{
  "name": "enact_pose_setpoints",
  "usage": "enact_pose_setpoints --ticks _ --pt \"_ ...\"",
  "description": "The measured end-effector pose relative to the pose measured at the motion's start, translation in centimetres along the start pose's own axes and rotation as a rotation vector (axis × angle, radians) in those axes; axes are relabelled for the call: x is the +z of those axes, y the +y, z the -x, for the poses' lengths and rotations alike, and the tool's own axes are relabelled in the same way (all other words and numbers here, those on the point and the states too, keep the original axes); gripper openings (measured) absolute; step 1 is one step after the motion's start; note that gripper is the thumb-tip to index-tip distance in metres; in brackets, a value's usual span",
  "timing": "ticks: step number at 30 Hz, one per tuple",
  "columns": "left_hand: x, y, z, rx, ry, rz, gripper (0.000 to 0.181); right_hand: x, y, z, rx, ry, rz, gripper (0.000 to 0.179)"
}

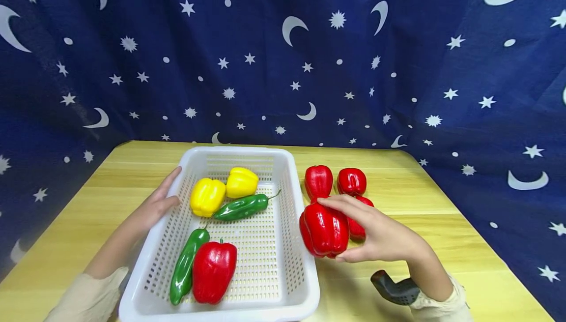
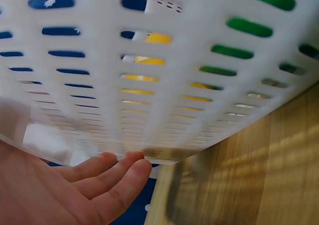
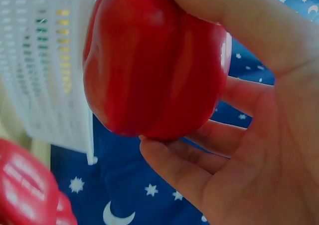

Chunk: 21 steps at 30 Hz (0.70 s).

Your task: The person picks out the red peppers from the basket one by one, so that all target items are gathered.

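Between thumb and fingers my right hand [image 1: 376,231] holds a red bell pepper [image 1: 324,229] beside the basket's right wall; the right wrist view shows the same bell pepper [image 3: 154,65] up close. A white perforated plastic basket [image 1: 309,282] stands on the table. My left hand [image 1: 155,208] rests at its left rim, and in the left wrist view the fingers [image 2: 117,187] look extended against the wall. Inside the basket lie two yellow bell peppers [image 1: 208,197], two long green peppers [image 1: 189,265] and one red bell pepper [image 1: 214,273].
Several more red bell peppers [image 1: 319,181] sit on the wooden table [image 1: 420,199] to the right of the basket, partly behind my right hand. A dark strapped device [image 1: 395,288] is at my right wrist. A blue curtain [image 1: 274,66] with moons and stars hangs behind the table.
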<state>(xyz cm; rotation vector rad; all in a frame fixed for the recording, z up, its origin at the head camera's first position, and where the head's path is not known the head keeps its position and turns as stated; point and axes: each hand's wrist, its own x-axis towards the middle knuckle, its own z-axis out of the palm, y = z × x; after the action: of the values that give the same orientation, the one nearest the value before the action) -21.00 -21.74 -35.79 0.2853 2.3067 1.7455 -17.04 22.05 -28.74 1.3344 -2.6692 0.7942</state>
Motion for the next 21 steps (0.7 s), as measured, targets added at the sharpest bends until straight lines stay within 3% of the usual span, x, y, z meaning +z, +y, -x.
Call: enact_pose_setpoints --ticks 9,16,21 --pt "-0.2 -0.3 0.0 0.004 -0.014 -0.002 0.074 0.1 1.4 1.7 0.161 -0.105 -0.058 0.086" --pt "-0.2 -0.3 0.1 -0.007 -0.013 -0.007 0.074 1.4 1.9 1.9 0.217 -0.178 0.040 0.090" --pt "-0.1 -0.2 0.1 -0.014 -0.009 -0.012 0.074 2.3 1.8 1.5 0.291 -0.280 0.042 0.089"
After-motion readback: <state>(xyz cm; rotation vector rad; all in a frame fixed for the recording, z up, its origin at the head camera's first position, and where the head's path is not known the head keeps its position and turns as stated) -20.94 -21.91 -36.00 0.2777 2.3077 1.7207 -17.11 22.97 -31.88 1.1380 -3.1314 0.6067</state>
